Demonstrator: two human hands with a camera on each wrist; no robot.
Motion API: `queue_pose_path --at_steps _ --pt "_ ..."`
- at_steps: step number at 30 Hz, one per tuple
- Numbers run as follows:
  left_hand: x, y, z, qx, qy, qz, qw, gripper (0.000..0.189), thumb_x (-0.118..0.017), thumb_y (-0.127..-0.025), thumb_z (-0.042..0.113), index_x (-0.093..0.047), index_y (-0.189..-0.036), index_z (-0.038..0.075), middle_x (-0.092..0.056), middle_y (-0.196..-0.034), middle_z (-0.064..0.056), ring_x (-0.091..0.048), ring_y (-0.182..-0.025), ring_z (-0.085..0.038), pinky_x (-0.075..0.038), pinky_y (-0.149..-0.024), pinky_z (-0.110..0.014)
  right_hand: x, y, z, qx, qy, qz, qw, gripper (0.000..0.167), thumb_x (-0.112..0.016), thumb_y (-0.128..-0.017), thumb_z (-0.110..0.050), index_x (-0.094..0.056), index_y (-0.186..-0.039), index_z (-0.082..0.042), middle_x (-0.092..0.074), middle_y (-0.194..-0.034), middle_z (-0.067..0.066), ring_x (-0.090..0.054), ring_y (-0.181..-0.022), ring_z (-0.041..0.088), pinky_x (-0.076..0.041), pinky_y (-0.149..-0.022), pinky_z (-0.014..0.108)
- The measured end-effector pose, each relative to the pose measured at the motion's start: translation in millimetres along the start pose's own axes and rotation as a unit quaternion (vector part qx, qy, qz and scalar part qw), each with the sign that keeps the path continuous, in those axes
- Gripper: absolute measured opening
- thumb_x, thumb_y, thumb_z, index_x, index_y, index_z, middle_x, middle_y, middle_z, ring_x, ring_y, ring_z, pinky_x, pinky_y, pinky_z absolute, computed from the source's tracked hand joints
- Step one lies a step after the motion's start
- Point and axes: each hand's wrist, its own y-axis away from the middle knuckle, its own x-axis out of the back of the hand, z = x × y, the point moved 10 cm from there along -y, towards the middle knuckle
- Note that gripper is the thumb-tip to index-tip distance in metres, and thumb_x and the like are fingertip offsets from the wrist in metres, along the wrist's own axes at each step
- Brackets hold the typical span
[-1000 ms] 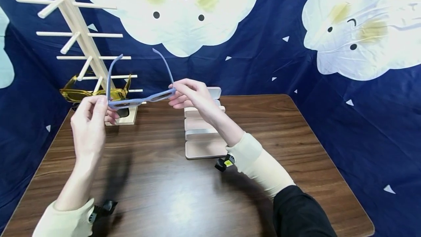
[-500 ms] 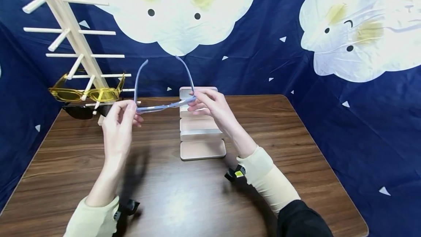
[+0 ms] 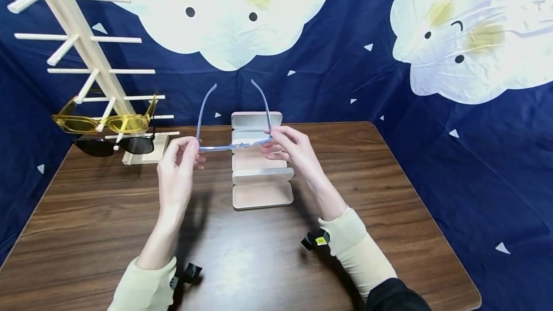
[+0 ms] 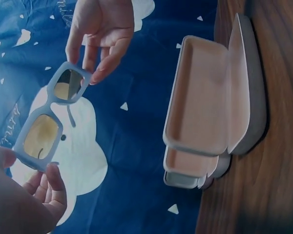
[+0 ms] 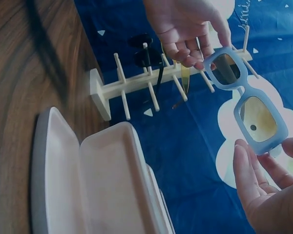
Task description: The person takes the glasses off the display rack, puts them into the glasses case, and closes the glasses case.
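Note:
A pair of light-blue sunglasses hangs in the air between both hands, its temples unfolded and pointing away toward the backdrop. My left hand pinches the frame's left corner between thumb and fingers. At the opposite corner, my right hand pinches near the hinge. The tinted lenses show in both wrist views. Behind and below the glasses, several open eyeglass cases with pale pink or grey linings stand in a row on the table; the glasses and right hand partly cover the middle ones.
At the left stands a wooden display rack with pegs. Yellow sunglasses and black sunglasses hang on its lower pegs. The brown wooden table meets a dark blue cloth backdrop at its far edge.
Both hands have carried the light-blue sunglasses rightward from beside the rack to in front of the cases. The frame has levelled out. The head view has shifted slightly.

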Motion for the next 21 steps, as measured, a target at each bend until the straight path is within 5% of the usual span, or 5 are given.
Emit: queue_pose_path --at_steps 16,21 --pt "-27.4 10.8 -19.3 0.038 -0.033 -0.036 0.9981 0.027 -0.06 -0.105 0.028 -0.067 -0.119 0.006 -0.064 -0.08 0.02 -0.063 -0.068 -0.001 -0.054 -0.066 -0.017 29 18.8 21 0.002 -0.001 0.035 0.9994 0.035 -0.058 -0.105 -0.019 -0.062 -0.127 0.007 -0.076 -0.092 0.007 -0.077 -0.085 0.018 -0.065 -0.08 0.035" --pt "-31.2 13.8 -25.8 0.045 -0.044 -0.048 0.9969 0.03 -0.059 -0.105 0.031 -0.067 -0.122 0.009 -0.068 -0.083 0.012 -0.065 -0.069 -0.005 -0.054 -0.068 -0.018 34 21.4 29 -0.001 -0.005 0.044 0.999 0.034 -0.058 -0.105 -0.018 -0.062 -0.128 0.007 -0.076 -0.092 0.006 -0.077 -0.084 0.017 -0.064 -0.079 0.033"
